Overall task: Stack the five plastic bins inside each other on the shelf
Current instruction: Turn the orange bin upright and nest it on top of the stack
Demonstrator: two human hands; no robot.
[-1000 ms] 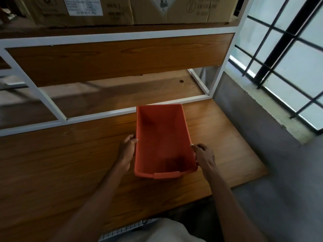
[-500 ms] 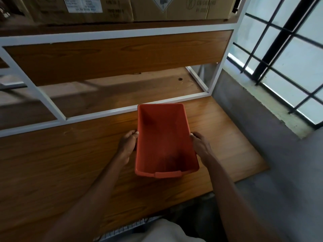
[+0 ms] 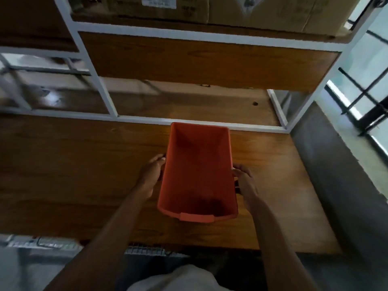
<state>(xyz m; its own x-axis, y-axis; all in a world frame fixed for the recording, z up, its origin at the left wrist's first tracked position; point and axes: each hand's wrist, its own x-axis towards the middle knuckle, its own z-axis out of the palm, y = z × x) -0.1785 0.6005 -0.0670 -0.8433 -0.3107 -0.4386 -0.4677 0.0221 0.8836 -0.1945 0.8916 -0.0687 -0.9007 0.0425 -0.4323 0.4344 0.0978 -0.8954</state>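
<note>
Left hand (image 3: pixel 151 175) gripped the orange bin's (image 3: pixel 198 175) wall at 9 o'clock; right hand (image 3: pixel 244 182) gripped it at 3 o'clock. Bin stood mouth-up on the shelf board (image 3: pixel 84 164), probably steadied for nesting; other bins unseen.

Dim, motion-blurred wide-angle view, daylight from the right-hand window (image 3: pixel 365 85).

The whole view is smeared by motion blur. The brown cardboard boxes (image 3: pixel 241 11) on the top shelf are cut off by the upper edge, and the print on their white label (image 3: pixel 159 1) cannot be read. The open orange plastic bin (image 3: pixel 198 175) hides the fingers of the left hand (image 3: pixel 151 175) and right hand (image 3: pixel 245 183) along its long sides, so the grip cannot be told.
</note>
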